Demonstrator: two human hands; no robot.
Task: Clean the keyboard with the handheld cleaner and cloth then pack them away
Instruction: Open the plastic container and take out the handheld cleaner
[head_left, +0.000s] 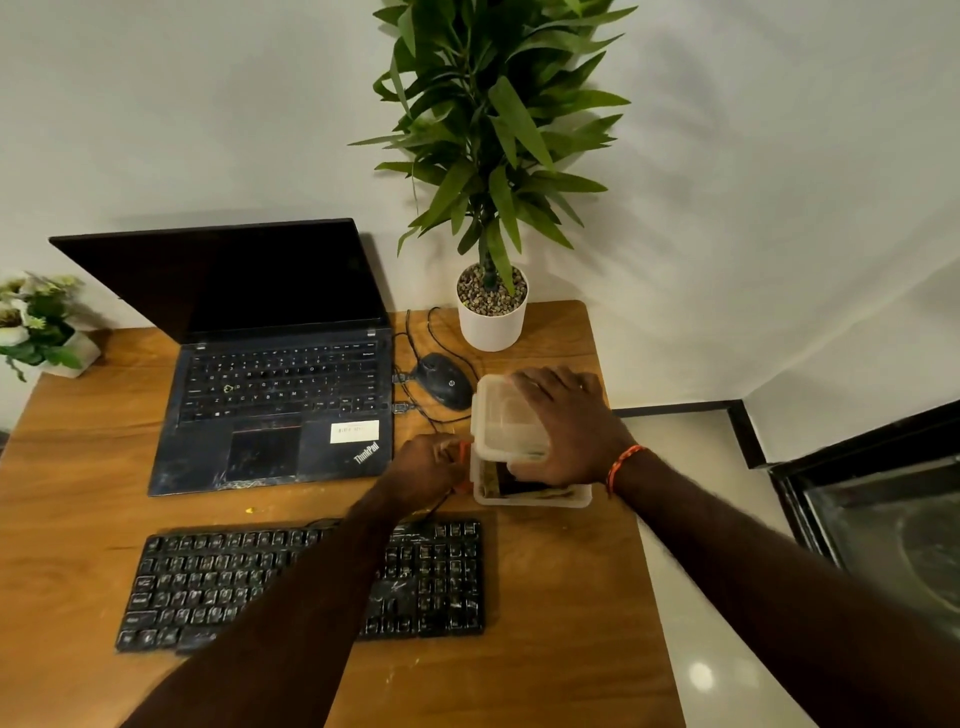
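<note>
A dusty black keyboard (208, 582) lies on the wooden desk's near side, partly under my left forearm. Behind its right end stands a translucent plastic box (535, 499) with dark contents inside. My right hand (566, 426) grips the box's clear lid (501, 421), which is tilted up off the box. My left hand (431, 470) presses against the box's left side, fingers curled around an orange clip or latch there. The cleaner and cloth cannot be made out clearly.
An open black laptop (270, 384) sits behind the keyboard. A wired black mouse (444, 379) and cables lie beside it. A white potted plant (491, 312) stands at the back right, and a small flower pot (41, 327) at the left. The desk edge (649, 571) runs along the right.
</note>
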